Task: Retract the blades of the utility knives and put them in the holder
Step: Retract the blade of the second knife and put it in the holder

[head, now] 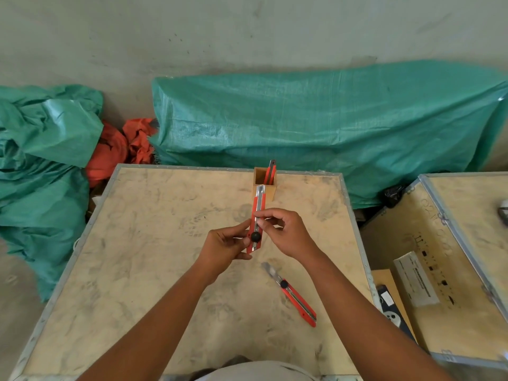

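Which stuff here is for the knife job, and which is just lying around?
For the job:
held knife, in the left hand and right hand
table knife, blade out
holder with a stowed knife

Just lying around:
green tarps
orange cloth
crate
white box

A red utility knife with a black knob is held upright between both hands, its far end toward the wooden holder beyond, where another knife stands. A third knife lies blade-out below the right hand.
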`<state>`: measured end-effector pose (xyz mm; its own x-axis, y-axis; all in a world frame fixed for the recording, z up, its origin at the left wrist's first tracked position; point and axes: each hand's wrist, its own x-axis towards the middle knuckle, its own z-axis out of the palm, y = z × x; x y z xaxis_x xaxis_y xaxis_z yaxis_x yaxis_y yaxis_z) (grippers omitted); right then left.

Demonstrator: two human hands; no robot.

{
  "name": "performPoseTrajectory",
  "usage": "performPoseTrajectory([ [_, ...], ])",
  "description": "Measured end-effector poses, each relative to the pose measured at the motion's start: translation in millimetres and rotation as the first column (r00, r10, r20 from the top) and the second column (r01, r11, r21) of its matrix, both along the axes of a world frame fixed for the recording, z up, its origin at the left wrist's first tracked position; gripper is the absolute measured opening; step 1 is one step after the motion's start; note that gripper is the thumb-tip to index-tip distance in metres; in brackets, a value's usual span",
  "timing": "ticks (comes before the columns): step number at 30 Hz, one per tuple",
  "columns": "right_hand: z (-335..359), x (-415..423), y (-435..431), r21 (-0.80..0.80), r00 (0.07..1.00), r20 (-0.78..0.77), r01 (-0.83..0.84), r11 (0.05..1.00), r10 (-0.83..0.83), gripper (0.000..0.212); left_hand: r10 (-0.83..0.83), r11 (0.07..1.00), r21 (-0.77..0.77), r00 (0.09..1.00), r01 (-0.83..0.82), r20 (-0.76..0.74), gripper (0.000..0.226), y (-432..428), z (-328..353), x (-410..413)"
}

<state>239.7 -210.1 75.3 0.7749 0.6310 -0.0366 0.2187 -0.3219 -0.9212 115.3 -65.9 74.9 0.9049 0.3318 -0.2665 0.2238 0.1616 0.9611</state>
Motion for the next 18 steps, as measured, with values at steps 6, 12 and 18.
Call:
performPoseTrajectory([
  [6, 16.9, 43.6, 9.2, 0.06, 0.996, -0.006, 0.087, 0.994, -0.087, 0.023, -0.043, 0.994, 0.103, 0.999, 0.043, 0.002, 0.043, 16.1, 8.5, 51.3],
  [12, 18.3, 103.6, 28.9, 0.106, 0.988, 0.016, 0.15, 0.983, -0.152, 0.024, -0.039, 0.985, 0.17, 0.999, 0.04, -0.009, 0.041, 40.7, 12.3, 119.2],
  [18, -14.4, 163.9, 61.3, 0.108, 0.937, 0.173, 0.288, 0.951, -0.303, 0.022, 0.045, 0.948, 0.32, 0.991, -0.002, -0.125, 0.054, 73.9, -18.4, 181.9],
])
